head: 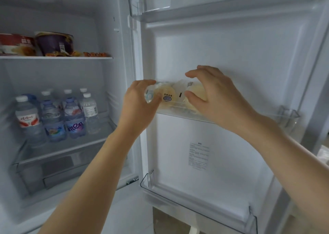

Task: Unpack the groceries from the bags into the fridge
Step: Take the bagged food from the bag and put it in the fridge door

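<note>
Forearms reach up to the door shelf (pixel 288 115) at 12 o'clock. Left hand (pixel 140 98) and right hand (pixel 213 93) each grip a wrapped bun (pixel 167 96), seating the pack (pixel 195 93) behind the rail, likely so it stays put. Bottles (pixel 55 112) at 9 o'clock.

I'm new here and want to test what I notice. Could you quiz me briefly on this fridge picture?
1. True or false: the pale wrapped round pastries sit in the clear plastic middle door shelf.
2. Which hands touch them? A) left hand only B) right hand only C) both
3. Fill in: the clear plastic water bottles stand on the fridge's ____ shelf, below the round instant-noodle bowls.

Key: 1 true; 2 C; 3 lower
</note>
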A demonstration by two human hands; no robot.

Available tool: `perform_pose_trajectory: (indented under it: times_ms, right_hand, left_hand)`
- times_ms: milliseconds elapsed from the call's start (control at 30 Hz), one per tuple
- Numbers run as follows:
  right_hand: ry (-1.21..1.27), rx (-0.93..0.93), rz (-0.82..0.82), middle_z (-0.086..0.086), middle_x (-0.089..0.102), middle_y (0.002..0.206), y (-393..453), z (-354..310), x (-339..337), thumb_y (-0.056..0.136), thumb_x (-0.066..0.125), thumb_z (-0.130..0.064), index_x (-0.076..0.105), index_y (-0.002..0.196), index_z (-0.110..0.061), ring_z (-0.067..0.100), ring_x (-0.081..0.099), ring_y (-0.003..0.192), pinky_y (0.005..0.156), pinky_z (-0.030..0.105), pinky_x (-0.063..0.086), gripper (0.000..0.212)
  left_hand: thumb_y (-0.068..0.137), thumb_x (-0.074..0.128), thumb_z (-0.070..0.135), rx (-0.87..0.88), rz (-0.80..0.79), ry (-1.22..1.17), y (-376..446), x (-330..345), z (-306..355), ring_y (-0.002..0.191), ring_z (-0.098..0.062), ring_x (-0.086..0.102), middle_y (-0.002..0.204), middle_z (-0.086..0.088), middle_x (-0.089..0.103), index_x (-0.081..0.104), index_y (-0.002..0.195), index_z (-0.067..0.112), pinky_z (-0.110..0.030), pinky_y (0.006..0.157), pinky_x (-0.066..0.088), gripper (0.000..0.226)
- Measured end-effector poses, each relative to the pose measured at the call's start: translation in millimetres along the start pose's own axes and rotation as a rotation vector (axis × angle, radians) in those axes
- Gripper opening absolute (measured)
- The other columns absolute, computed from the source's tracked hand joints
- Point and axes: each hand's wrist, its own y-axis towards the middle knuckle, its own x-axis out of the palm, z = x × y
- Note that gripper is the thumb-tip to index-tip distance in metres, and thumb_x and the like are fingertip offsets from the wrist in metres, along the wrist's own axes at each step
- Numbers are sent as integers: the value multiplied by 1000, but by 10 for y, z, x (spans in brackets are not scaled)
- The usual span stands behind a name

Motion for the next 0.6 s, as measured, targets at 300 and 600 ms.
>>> perform_pose_trajectory:
  times_ms: [300,600]
  right_hand:
    - [106,-56,38,7,59,119,-573,-270,141,88,59,-19,55,124,-8,23,51,116,93,16,32,38]
    - [286,261,-129,-10,62,120,-1835,-36,212,91,59,-25,53,128,-20,3,56,110,97,21,45,38]
  left_hand:
    - [89,55,5,68,67,-314,-656,-11,143,91,-2,65,92,11,70,63,104,18,-20,83,52,22]
    - [90,58,9,30,-236,-232,-1592,375,89,90,1,64,90,17,68,63,110,24,-11,81,49,25]
